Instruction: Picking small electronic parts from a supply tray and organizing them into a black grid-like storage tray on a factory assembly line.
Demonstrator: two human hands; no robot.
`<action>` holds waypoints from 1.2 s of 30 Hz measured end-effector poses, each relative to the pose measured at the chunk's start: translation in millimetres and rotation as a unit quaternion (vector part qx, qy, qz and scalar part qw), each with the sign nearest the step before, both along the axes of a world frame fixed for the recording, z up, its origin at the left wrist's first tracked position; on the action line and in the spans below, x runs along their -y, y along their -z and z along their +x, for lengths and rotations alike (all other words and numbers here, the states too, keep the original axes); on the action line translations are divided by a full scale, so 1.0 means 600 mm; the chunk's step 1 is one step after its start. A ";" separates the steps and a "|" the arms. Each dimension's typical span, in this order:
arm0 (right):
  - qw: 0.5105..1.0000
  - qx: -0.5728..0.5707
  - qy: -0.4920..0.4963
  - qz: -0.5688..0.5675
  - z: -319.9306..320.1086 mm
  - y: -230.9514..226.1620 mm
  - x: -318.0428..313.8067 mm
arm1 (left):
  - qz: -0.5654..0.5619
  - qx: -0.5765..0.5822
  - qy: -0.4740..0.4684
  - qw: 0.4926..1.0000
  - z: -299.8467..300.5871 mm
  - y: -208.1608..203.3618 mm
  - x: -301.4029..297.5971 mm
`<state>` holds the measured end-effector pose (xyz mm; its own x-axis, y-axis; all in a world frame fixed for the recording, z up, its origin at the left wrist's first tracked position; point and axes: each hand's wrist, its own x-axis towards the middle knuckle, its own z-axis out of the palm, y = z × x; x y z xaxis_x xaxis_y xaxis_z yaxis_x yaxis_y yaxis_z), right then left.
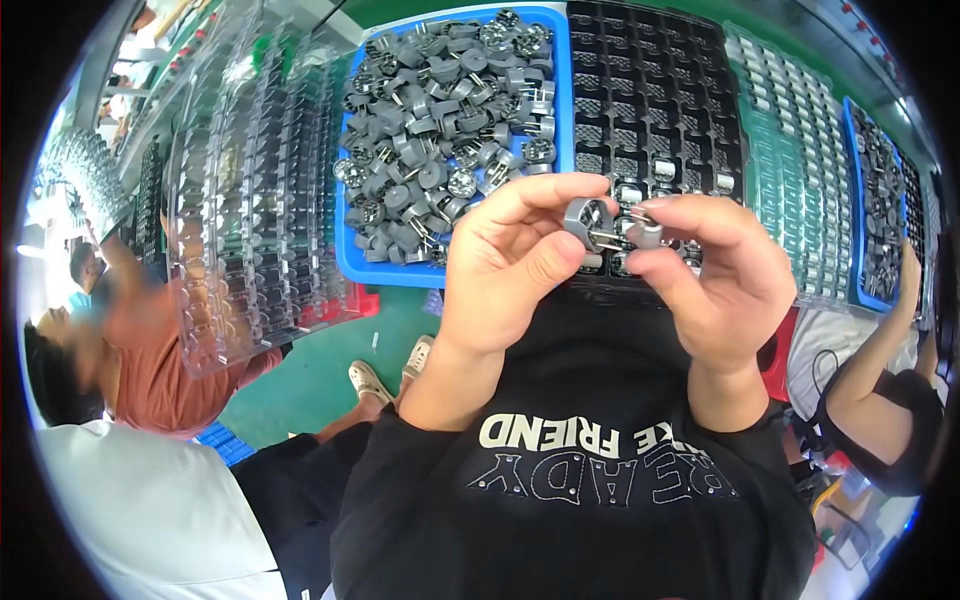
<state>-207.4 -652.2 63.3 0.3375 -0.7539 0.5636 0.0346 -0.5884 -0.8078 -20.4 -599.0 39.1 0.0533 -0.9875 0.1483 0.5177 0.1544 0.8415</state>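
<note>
My left hand (500, 262) pinches a grey round plug-like part (583, 222) between thumb and fingers, its thin metal pins pointing right. Facing it, my right hand (728, 275) holds a small silvery cylindrical piece (645, 234) between thumb and forefinger, close to the pin tips. Whether the two pieces touch, I cannot tell. Both hands are raised over the near edge of a black compartment tray (655, 95), where several silvery cylinders sit in the nearer pockets. Just left of it is a blue tray (563, 90) heaped with similar grey pinned parts (430, 130).
Clear plastic trays with rows of compartments (250, 190) stand at left. More clear trays (785, 150) holding small silvery pieces lie right of the black one. Farther right is another blue tray (862, 215) of grey parts. People sit close on both sides, one arm (880, 345) reaching at the right.
</note>
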 end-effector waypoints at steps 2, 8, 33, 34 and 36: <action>0.991 -0.071 0.016 -0.114 0.004 -0.020 0.007 | 0.010 -0.018 -0.002 1.000 -0.013 -0.003 -0.001; 0.985 -0.091 0.042 -0.140 0.011 -0.019 0.004 | 0.008 0.005 -0.005 1.000 -0.013 -0.009 -0.004; 0.936 -0.335 0.111 -0.007 -0.034 0.010 0.106 | 0.017 0.732 -0.168 0.660 0.058 0.004 0.006; 0.936 -0.335 0.112 -0.009 -0.032 0.009 0.109 | 0.029 0.742 -0.172 0.648 0.059 0.006 0.009; 0.920 -0.375 0.061 -0.100 -0.018 0.008 0.107 | 0.025 0.748 -0.172 0.641 0.056 0.009 0.013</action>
